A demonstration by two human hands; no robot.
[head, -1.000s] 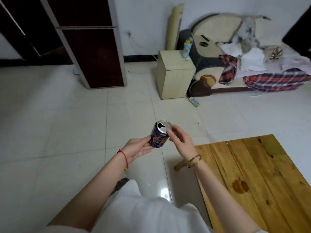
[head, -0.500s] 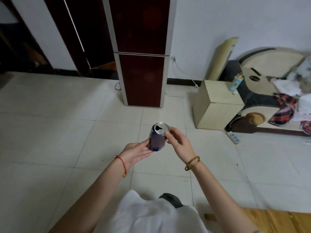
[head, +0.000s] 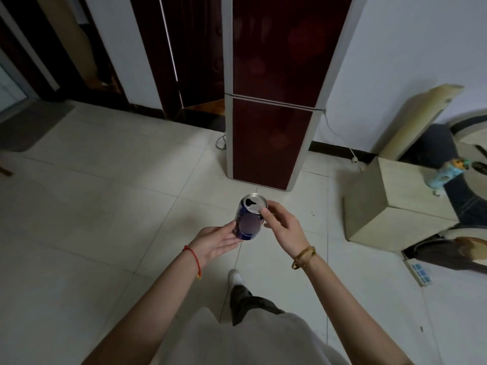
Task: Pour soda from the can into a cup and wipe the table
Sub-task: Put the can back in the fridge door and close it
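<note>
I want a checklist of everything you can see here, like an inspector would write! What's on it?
Surface: pale tiled floor; no table or cup in view.
Job's things: soda can, top already open, held upright between both hands.
Clutter: small beige cabinet with a light blue bottle on it; power strip on the floor.
Grippers: left hand supports the can's lower side with straight fingers; right hand pinches the can near its rim.
Cables: white cord runs along the wall behind the fridge.
Surroundings: tall dark red fridge, white wall, dark doorway on the left.
</note>
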